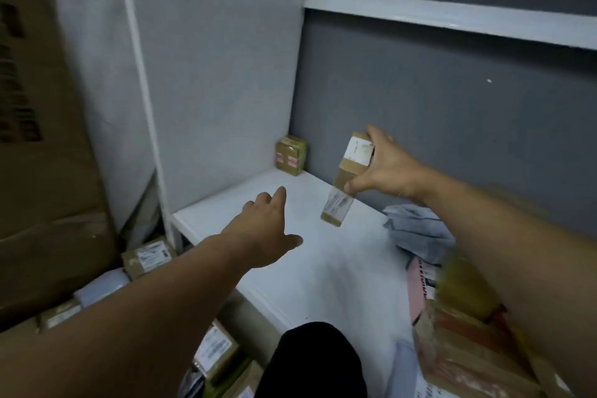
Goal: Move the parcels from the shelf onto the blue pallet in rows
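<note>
Cardboard, long and narrow, the long parcel hangs clear of the white shelf, its long axis near upright with the lower end tipped toward the person. The right hand pinches it across the upper half, thumb on the near face and fingers curled over the far top edge.

A second parcel, the small box, sits in the back left corner of the shelf, touching or nearly touching the side panel. The left hand reaches toward it with straight, spread fingers and holds nothing. The box lies straight ahead of those fingertips and a little to the left, well apart from them. The left hand is clearly the nearer of the two, so the next grasp looks like its job, a forward reach into the corner.

A crumpled grey bag lies on the shelf under the right forearm, with a pink packet just beside it. More labelled boxes lie below the shelf on the left. The blue pallet is not in view.
</note>
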